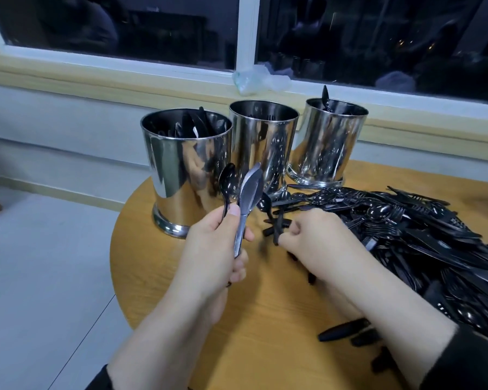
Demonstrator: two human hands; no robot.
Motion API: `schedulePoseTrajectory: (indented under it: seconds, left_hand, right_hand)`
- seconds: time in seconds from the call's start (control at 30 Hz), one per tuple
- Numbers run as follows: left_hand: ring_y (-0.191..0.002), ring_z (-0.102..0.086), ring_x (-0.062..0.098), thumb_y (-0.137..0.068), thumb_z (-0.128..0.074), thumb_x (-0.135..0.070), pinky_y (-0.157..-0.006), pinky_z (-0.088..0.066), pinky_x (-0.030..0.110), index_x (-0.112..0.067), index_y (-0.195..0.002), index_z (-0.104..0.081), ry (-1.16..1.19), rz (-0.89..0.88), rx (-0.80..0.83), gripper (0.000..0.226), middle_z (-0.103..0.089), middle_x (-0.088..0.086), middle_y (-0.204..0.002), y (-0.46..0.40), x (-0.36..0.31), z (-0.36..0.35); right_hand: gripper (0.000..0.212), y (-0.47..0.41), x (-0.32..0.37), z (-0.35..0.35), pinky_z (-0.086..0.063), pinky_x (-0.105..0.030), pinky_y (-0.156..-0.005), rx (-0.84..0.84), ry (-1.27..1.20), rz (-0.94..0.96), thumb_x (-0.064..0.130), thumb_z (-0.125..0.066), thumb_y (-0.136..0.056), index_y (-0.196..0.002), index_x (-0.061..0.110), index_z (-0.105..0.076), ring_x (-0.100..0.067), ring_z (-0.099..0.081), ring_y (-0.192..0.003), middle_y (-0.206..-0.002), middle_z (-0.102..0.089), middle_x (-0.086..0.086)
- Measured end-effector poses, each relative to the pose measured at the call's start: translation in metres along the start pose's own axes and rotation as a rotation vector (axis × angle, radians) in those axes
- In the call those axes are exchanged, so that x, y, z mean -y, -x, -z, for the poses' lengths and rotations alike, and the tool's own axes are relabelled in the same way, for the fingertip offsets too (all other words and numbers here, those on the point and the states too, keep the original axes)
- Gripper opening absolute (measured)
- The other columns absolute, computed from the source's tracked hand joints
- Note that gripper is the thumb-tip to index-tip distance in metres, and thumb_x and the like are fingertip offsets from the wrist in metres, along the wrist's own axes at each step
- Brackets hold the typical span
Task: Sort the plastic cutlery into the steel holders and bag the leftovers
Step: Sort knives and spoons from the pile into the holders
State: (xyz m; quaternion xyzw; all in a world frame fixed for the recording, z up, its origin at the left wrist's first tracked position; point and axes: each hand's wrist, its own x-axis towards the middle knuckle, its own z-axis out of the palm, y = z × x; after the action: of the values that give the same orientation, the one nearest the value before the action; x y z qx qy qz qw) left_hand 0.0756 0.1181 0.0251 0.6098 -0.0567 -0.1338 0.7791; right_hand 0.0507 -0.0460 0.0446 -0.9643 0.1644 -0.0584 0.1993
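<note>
Head view: your left hand (214,243) fingers pinch a knife (247,204) and spoon (226,184) upright, ready for the holders (181,170); right hand (313,235) fingers curl around a piece (278,229) from the pile (420,237)

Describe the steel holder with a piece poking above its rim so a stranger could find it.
Three steel holders stand in a row at the round wooden table's far edge, under the window. Take the rightmost holder, nearest the cutlery pile. Only it has one black tip standing well above its rim.
</note>
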Motion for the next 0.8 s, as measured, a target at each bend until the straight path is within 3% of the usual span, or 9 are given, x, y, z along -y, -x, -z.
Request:
schedulePoseTrajectory:
  seconds: [0.07, 0.17, 0.3, 0.47, 0.63, 0.8]
  left_hand:
    - [-0.046, -0.030, 0.011, -0.110, -0.046, -0.034, -0.042, -0.021, 0.023, -0.004, -0.109, -0.065, 0.016, 0.026, 0.000, 0.035, -0.055, 0.002, -0.078, 0.000, 0.001, -0.002]
    - [-0.047, -0.030, 0.011, -0.110, -0.045, -0.033, -0.044, -0.019, 0.025, -0.007, -0.111, -0.065, 0.023, 0.072, 0.013, 0.033, -0.053, 0.002, -0.080, 0.001, 0.001, -0.008]
    - [-0.046, -0.029, 0.010, -0.111, -0.044, -0.035, -0.042, -0.018, 0.023, -0.011, -0.096, -0.062, 0.043, 0.124, 0.056, 0.033, -0.050, 0.002, -0.075, 0.007, 0.005, -0.027]
    - [-0.046, -0.032, 0.012, -0.109, -0.041, -0.044, -0.041, -0.018, 0.023, 0.005, -0.107, -0.056, 0.062, 0.171, 0.107, 0.052, -0.045, 0.012, -0.071, 0.016, 0.014, -0.046]
    - [-0.044, -0.032, 0.012, -0.102, -0.038, -0.063, -0.040, -0.019, 0.024, -0.001, -0.104, -0.063, 0.112, 0.231, 0.126, 0.067, -0.048, 0.002, -0.054, 0.021, 0.010, -0.054]
    - [-0.049, -0.044, 0.012, -0.104, -0.051, -0.051, -0.040, -0.026, 0.023, -0.017, -0.103, -0.068, -0.031, 0.192, 0.169, 0.038, -0.052, -0.004, -0.060, 0.019, 0.011, -0.056]
  right_hand:
    - [0.024, 0.010, -0.009, 0.014, -0.043, -0.029, -0.046, 0.016, -0.106, -0.050, 0.026, -0.063, -0.085, -0.074, 0.006, -0.065, -0.017, -0.050, -0.050, -0.062, -0.066, -0.007]
    - [0.019, 0.035, -0.018, 0.035, -0.041, -0.030, -0.050, -0.047, -0.334, -0.076, 0.023, -0.059, -0.087, -0.072, 0.015, -0.067, -0.016, -0.048, -0.048, -0.061, -0.067, -0.011]
    - [0.020, 0.063, -0.005, 0.044, -0.040, -0.024, -0.047, 0.013, -0.646, -0.040, 0.022, -0.059, -0.092, -0.076, 0.020, -0.071, -0.012, -0.050, -0.047, -0.054, -0.059, 0.000]
    - [0.031, 0.065, 0.003, 0.026, -0.037, -0.023, -0.045, 0.130, -0.678, -0.103, 0.023, -0.060, -0.094, -0.068, 0.006, -0.061, -0.014, -0.048, -0.045, -0.049, -0.054, 0.002]
    - [0.033, 0.064, 0.000, 0.026, -0.037, -0.020, -0.042, 0.098, -0.668, -0.145, 0.022, -0.060, -0.094, -0.062, 0.013, -0.058, -0.010, -0.048, -0.042, -0.047, -0.055, 0.003]
    - [0.029, 0.062, -0.002, 0.027, -0.042, -0.024, -0.047, 0.116, -0.460, -0.092, 0.033, -0.064, -0.093, -0.068, 0.017, -0.067, -0.010, -0.052, -0.044, -0.051, -0.061, 0.001]
